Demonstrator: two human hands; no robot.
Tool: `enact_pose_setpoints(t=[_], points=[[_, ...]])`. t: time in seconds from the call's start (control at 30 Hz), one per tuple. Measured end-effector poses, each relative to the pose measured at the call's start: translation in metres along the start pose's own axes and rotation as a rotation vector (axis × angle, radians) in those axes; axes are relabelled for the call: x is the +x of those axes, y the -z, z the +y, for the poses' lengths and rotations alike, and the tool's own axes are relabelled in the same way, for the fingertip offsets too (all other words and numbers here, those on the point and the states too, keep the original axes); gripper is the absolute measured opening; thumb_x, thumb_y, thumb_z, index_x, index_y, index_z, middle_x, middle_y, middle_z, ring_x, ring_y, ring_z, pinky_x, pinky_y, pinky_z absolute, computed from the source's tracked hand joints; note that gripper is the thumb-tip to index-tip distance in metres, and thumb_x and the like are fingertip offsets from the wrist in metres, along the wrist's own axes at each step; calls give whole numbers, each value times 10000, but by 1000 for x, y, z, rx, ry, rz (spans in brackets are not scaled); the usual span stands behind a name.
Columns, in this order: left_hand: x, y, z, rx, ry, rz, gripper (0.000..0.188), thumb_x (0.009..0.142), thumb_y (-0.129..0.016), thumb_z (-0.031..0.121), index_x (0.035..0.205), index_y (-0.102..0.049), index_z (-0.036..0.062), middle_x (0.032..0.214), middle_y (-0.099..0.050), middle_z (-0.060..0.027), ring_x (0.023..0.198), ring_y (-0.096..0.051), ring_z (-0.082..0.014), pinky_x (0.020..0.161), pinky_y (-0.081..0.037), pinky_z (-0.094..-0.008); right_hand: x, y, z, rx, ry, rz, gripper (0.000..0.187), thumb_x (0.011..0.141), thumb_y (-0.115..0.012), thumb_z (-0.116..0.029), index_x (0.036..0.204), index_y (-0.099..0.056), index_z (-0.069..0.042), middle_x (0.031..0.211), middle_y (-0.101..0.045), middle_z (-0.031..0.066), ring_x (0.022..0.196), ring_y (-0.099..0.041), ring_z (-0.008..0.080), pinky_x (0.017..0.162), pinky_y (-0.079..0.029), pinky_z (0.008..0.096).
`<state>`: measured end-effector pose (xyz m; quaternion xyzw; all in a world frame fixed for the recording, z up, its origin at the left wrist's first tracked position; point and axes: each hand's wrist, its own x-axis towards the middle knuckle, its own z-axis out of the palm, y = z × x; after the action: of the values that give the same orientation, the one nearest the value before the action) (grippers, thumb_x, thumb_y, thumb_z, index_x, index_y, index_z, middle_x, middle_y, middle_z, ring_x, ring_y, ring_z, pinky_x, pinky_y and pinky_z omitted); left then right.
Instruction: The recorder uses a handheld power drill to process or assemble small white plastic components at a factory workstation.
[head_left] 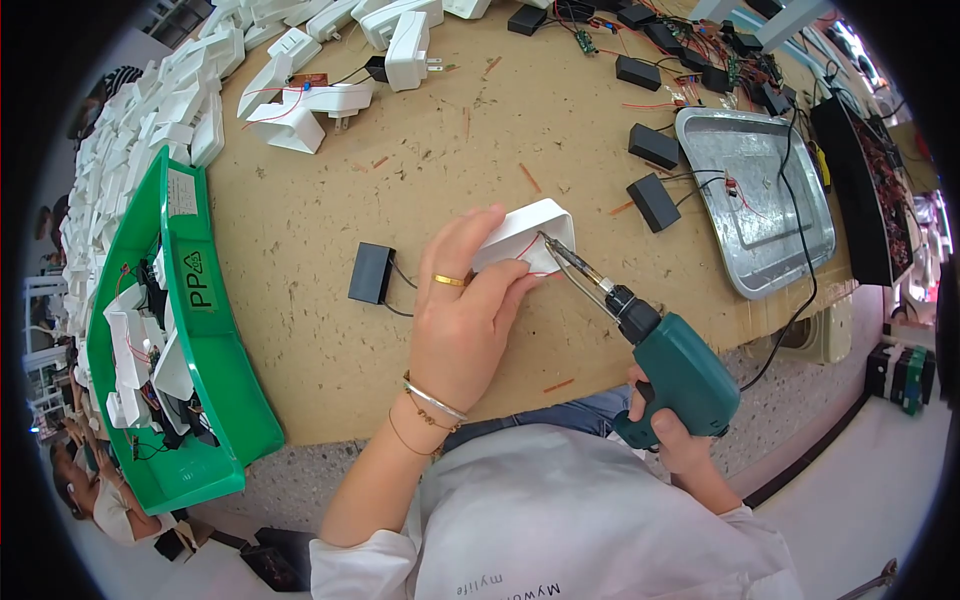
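Note:
My left hand (467, 300) is closed round a white plastic housing (535, 222) at the middle of the table. A thin red wire (527, 247) runs inside the housing and past my fingertips. My right hand (668, 420) grips the handle of a dark green soldering gun (688, 368), one finger at its trigger. The gun's metal tip (553, 243) reaches into the open side of the housing; whether it touches the wire or the wall I cannot tell. Left of my left hand lies a black box (372, 273) with two black leads, which pass out of sight toward my hand.
A green bin (222, 345) of white housings and wires stands at the left. White housings (170, 120) pile up behind it. A metal tray (745, 270), black boxes (653, 145) and a black crate (862, 190) occupy the right. The gun's black cord (790, 325) trails past the tray.

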<state>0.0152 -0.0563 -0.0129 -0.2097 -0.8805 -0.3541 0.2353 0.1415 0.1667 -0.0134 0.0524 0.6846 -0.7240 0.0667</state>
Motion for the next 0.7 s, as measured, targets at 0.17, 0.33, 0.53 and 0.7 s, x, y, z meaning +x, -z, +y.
enact_pose_setpoints(t=[0.17,0.33,0.53,0.7], points=[[2,0,0,-42,-9,18,234,679,-801,57,884,-688,52,1207,-600,-101,1035,-598,-286,807,-530,-345,1,0,1,-5,3,-14,591,865,-656,-399,1215,-510,54,1087,-589,149,687,-566,151,657,-442,311],[3,1,3,-58,149,-10,185,707,-792,48,853,-678,44,1173,-625,-97,1037,-609,-255,683,-540,-291,1,0,0,-24,2,-20,603,865,-649,-420,1211,-512,55,1064,-586,139,686,-562,149,649,-436,306],[2,1,-2,-95,78,7,141,737,-777,47,826,-670,32,1148,-631,-98,904,-624,-228,579,-499,-247,1,1,0,-40,-11,-19,617,860,-646,-443,1205,-522,53,1052,-580,128,688,-559,145,662,-430,305],[4,-4,3,-32,145,10,95,770,-744,55,810,-666,18,1146,-613,-109,888,-601,-235,653,-508,-286,1,-3,-2,-24,-13,7,612,858,-647,-437,1194,-529,61,1014,-578,123,694,-560,143,663,-430,299]])
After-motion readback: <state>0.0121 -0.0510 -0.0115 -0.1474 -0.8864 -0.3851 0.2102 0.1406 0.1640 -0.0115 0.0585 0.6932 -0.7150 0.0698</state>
